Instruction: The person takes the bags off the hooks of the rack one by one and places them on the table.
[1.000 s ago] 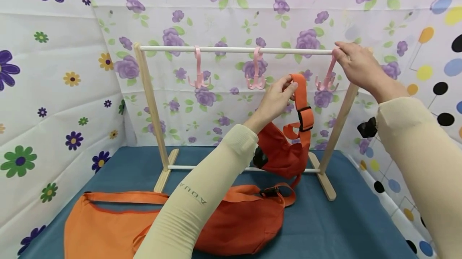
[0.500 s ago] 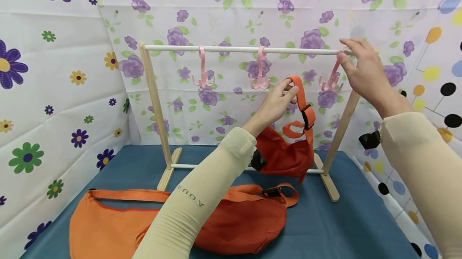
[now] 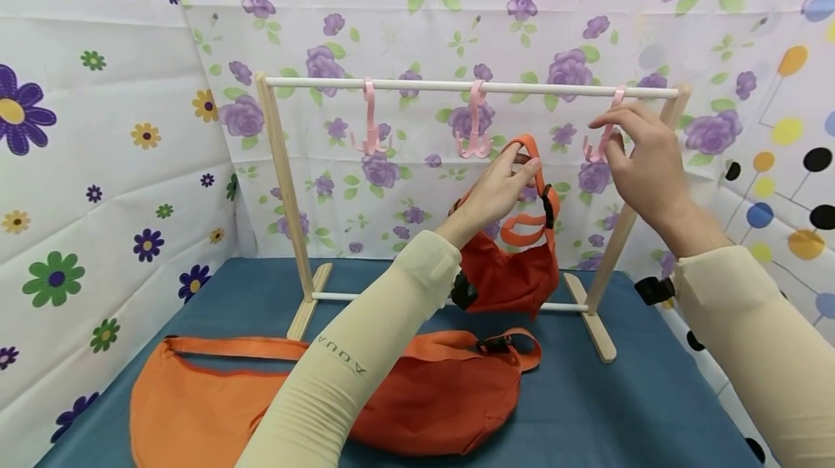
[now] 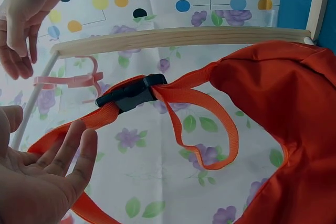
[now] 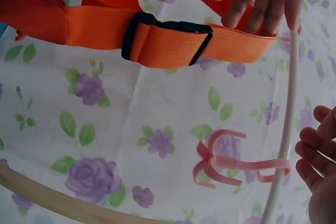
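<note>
My left hand (image 3: 492,193) holds up a red-orange sling bag (image 3: 512,280) by its orange strap (image 5: 173,40), the fingers running through the loop. The bag hangs in front of the rack's right half, its black buckle (image 4: 131,95) partway down the strap. My right hand (image 3: 646,164) holds nothing; its fingers are loosely bent beside the right pink hook (image 3: 595,151), which hangs from the white rail (image 3: 424,85). Whether a fingertip touches that hook is unclear in the head view; the right wrist view shows a gap between fingers and hook.
Two more pink hooks (image 3: 370,138) (image 3: 474,142) hang at the rail's left and middle. An orange bag (image 3: 189,410) and a red-orange bag (image 3: 450,403) lie on the blue tabletop (image 3: 587,417), partly behind my left forearm. Wooden posts (image 3: 283,185) carry the rail; patterned cloth walls surround it.
My right hand has come off the rail's right end and moved down and slightly left beside the hook. The held bag has turned slightly, its strap loop swinging inward; my left hand stays nearly in place.
</note>
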A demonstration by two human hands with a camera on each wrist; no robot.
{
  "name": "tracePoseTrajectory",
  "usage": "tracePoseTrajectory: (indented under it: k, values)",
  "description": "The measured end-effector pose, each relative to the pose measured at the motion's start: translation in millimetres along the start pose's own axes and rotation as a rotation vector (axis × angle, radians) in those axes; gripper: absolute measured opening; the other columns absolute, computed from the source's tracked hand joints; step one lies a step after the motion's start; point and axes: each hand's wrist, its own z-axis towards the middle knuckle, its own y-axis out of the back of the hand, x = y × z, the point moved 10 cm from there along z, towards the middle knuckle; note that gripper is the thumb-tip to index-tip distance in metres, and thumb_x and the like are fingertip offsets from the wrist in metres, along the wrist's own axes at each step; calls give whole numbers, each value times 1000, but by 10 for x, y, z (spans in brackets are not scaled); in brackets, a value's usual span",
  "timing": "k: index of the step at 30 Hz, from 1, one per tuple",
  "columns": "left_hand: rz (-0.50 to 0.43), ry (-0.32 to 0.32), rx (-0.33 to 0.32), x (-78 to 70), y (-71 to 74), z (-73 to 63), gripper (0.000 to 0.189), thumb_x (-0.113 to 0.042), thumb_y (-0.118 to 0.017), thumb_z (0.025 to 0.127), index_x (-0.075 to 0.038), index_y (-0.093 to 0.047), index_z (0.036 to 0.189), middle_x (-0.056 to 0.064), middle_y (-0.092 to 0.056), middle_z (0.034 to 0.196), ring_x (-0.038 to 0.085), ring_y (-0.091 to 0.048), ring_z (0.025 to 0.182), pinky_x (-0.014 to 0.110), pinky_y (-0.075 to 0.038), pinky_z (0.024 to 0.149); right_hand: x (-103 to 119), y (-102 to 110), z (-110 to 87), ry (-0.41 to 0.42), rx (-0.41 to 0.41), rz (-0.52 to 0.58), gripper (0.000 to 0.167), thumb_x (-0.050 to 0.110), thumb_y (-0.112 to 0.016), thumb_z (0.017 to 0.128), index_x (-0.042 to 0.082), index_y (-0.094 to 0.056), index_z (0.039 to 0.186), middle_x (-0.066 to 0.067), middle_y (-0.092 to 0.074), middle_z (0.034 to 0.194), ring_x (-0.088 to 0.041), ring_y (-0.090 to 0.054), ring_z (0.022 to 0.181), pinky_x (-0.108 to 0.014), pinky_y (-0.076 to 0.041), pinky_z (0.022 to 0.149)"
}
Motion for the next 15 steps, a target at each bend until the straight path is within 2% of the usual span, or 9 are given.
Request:
tracePoseTrajectory:
  k: [2, 5, 10, 12, 15]
  values:
    - [-10, -3, -2, -11, -1, -5, 39, -37, -46, 112, -10, -48, 141, 7, -56, 139, 22, -65, 112, 27, -57, 84, 11, -32, -48, 6, 9, 11, 30, -10, -49, 96, -3, -73, 112, -16, -66, 115, -16, -42, 79, -24, -29, 68]
    - [-20, -9, -10, -12, 8, -18, 33, -36, -47, 112, -9, -50, 129, 10, -55, 139, 24, -66, 111, 33, -58, 88, 14, -93, -124, 6, 34, 30, 28, -11, -49, 96, -4, -73, 110, -17, -66, 111, -17, -47, 89, -23, -31, 76]
    - [-20, -14, -28, -4, 31, -22, 30, -35, -48, 112, -8, -50, 124, 11, -55, 138, 28, -66, 113, 40, -58, 90, 8, -222, -249, -1, 104, 42, 28, -8, -49, 99, -1, -74, 109, -16, -69, 109, -23, -56, 93, -23, -36, 82]
    - [-14, -8, -31, 0, 35, -20, 30, -36, -48, 112, -9, -50, 125, 10, -55, 139, 28, -66, 115, 38, -58, 90, -6, -318, -307, -18, 159, 59, 28, -8, -49, 100, -1, -73, 112, -16, -70, 110, -27, -60, 96, -28, -43, 86]
    - [-10, 4, -22, -1, 29, -27, 33, -36, -48, 112, -8, -49, 130, 9, -53, 142, 29, -65, 120, 33, -58, 88, -62, -543, -451, -73, 291, 89, 28, -5, -49, 102, -3, -67, 123, -21, -68, 116, -34, -64, 101, -44, -52, 91]
